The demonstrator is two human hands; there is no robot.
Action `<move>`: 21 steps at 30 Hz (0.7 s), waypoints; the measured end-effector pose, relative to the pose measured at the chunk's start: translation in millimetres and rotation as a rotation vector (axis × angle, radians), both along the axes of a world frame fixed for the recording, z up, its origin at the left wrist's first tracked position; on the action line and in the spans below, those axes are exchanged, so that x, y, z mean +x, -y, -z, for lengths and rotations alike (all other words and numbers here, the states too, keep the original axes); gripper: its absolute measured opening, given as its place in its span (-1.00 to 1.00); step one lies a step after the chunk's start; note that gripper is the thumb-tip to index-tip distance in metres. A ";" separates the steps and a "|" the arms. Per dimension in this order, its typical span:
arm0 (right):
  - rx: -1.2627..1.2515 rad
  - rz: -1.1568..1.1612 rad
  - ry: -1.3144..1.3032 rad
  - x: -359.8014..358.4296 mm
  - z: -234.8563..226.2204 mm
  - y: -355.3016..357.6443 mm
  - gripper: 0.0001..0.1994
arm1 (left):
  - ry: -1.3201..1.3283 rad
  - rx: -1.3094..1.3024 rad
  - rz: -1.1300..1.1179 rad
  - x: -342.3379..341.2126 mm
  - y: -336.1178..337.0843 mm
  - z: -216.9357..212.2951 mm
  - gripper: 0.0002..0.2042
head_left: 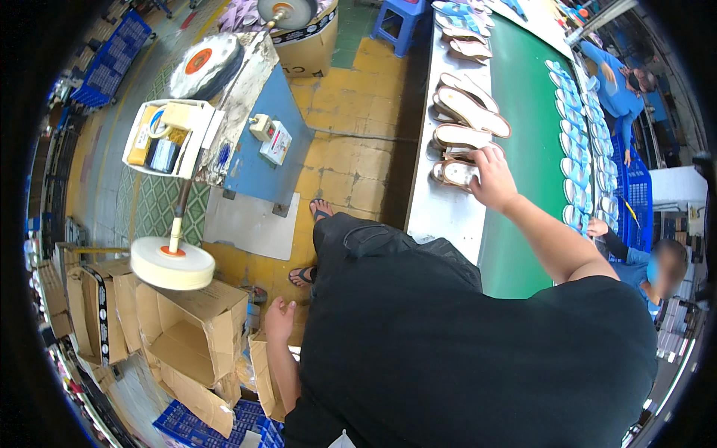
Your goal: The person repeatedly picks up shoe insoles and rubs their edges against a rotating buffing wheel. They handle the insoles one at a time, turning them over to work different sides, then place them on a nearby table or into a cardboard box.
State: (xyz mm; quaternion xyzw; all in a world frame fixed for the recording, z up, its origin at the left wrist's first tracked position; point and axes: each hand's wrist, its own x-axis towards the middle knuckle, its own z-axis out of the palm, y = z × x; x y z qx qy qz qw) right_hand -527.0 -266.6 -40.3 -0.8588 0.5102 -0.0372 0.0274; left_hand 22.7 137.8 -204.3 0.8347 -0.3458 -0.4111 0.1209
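Right hand (491,179), grip unclear: oval sandal (457,173) being touched near smooth metal ledge (449,216)'s left edge; left hand (280,321) being held loosely uncurled.

One bench (452,216) and one green belt (523,112) were counted. At least six white-soled sandals (472,112) were identified on the bench; the exact total was obscured by overlap. Blue sandals (574,140) were arranged on the belt in two rows, with at least six visible in the nearer row. Three wheels (172,276), one blue cabinet (250,112), one white tray (193,148) and one blue stool (399,28) were recorded. At least three blue crates (112,63) and three cardboard boxes (216,321) were noted. Two dark flip-flops (302,277) and two co-workers (618,84) were included.
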 end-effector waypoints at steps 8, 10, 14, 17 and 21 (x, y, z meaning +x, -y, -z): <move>0.185 -0.068 -0.100 -8.3 21.2 -3.0 -0.18 | -0.186 0.028 -0.057 -40.7 -10.3 3.0 -0.41; 0.180 -0.005 -0.066 -6.9 24.7 -2.0 -0.19 | -0.181 0.006 -0.058 -40.7 -9.9 2.1 -0.41; 0.267 0.071 -0.092 -6.7 20.3 -9.1 -0.36 | -0.090 0.044 0.001 -33.1 -8.6 -0.6 -0.40; 0.358 0.009 -0.190 -0.5 8.0 -29.8 -0.48 | -0.004 0.026 0.080 -28.0 -6.3 -3.8 -0.39; 0.440 -0.159 -0.183 9.0 -8.1 -54.0 -0.52 | -0.001 0.007 0.041 -30.1 -0.6 -4.0 -0.40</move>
